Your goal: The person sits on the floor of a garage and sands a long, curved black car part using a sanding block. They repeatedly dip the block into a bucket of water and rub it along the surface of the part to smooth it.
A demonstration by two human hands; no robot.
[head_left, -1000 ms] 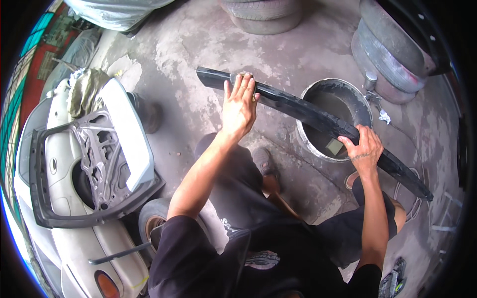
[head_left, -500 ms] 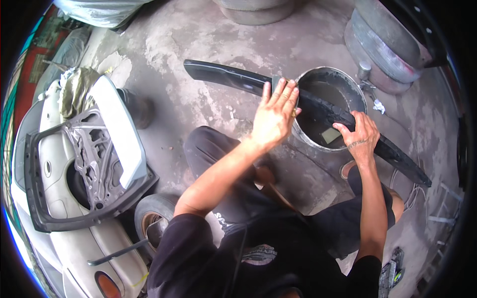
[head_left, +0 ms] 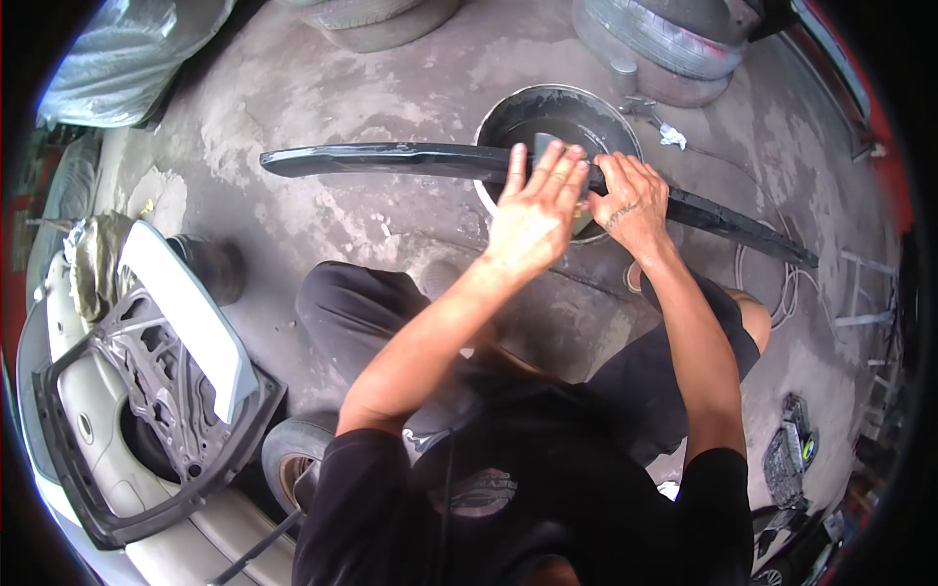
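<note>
A long, narrow black trim strip (head_left: 391, 159) stretches across the concrete floor from the left to the far right, passing over a round metal basin (head_left: 557, 107). My left hand (head_left: 535, 210) lies flat on the strip over the basin, fingers spread. My right hand (head_left: 635, 200) rests on the strip just beside it, fingers curled over a small pad that is mostly hidden. The two hands nearly touch. I sit low with my knees bent under the strip.
A white car door with a black inner frame (head_left: 156, 391) leans at the left beside a rag (head_left: 93, 264). Tyres (head_left: 674, 44) are stacked at the back, a small wheel (head_left: 293, 459) lies near my left side, and a hose (head_left: 772, 283) coils at the right.
My left hand has slid rightward along the strip until it sits next to my right hand over the basin. The strip has shifted left and a little nearer to me.
</note>
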